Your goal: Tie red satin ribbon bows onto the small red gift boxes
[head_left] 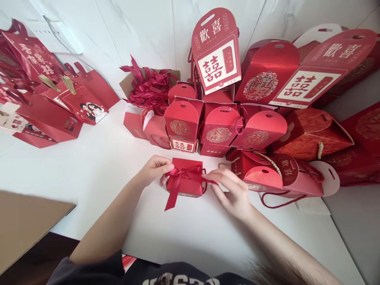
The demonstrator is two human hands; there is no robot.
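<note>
A small red gift box (190, 190) sits on the white table in front of me. Across its top lies a dark red satin ribbon (175, 188) tied in a bow, one tail hanging down the front. My left hand (157, 168) pinches the bow's left loop at the box's left edge. On the other side, my right hand (233, 192) has its fingers closed on the right part of the ribbon, drawn out past the box. A dark red cord shows at the box's right side.
Behind stand stacked red gift boxes (218, 128), some with rope handles. An open cardboard box (124, 81) of ribbons (151, 88) is at the back. Red gift bags (59, 114) stand at left. Brown cardboard (29, 221) juts in at lower left; a white wall (142, 31) rises behind.
</note>
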